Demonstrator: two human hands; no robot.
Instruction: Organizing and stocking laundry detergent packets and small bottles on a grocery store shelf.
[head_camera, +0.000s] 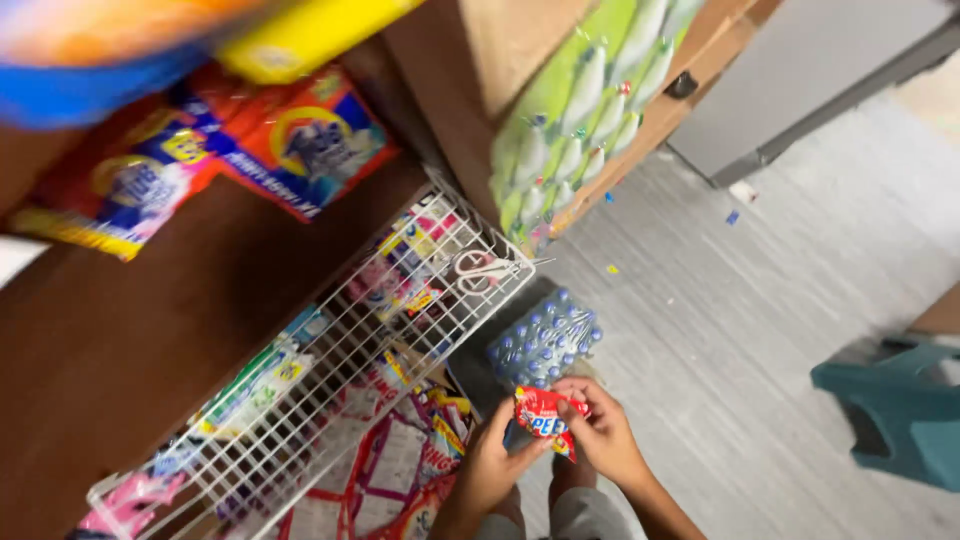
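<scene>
Grey plank floor (760, 300) lies beside a brown shelf (110, 340) that carries a white wire basket (330, 370) full of packets. Low at the basket's near corner, the left hand (490, 465) and the right hand (605, 440) both grasp one small red packet (543, 418) between them, above a wrapped pack of bottles (545, 340). It seems the packet is not yet placed in the basket.
</scene>
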